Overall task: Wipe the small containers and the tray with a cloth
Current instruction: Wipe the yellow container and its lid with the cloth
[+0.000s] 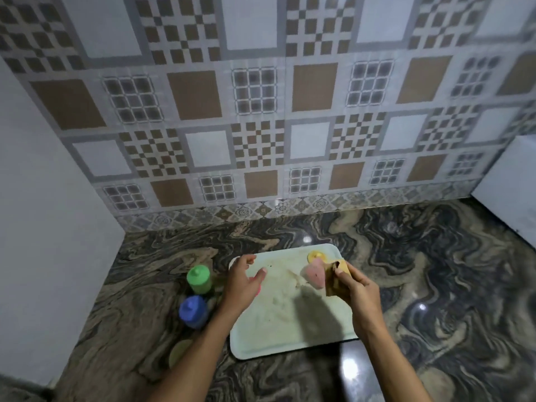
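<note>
A pale green tray (269, 340) lies on the marble counter, smeared with whitish residue. My right hand (358, 288) grips a brown-yellow cloth (336, 278) together with a pink container (314, 274), held tilted above the tray. A yellow-lidded container (315, 255) stands at the tray's far edge behind them. My left hand (242, 281) hovers over the tray's left side with fingers loosely spread; a bit of pink (258, 287) shows under it, and I cannot tell if the hand touches it. A green container (199, 279) and a blue one (193, 311) stand left of the tray.
A pale round lid or container (179, 351) sits on the counter (435, 285) near the front left. A white wall panel (43, 227) closes the left side, a white block (510, 181) the back right. Patterned tiles rise behind.
</note>
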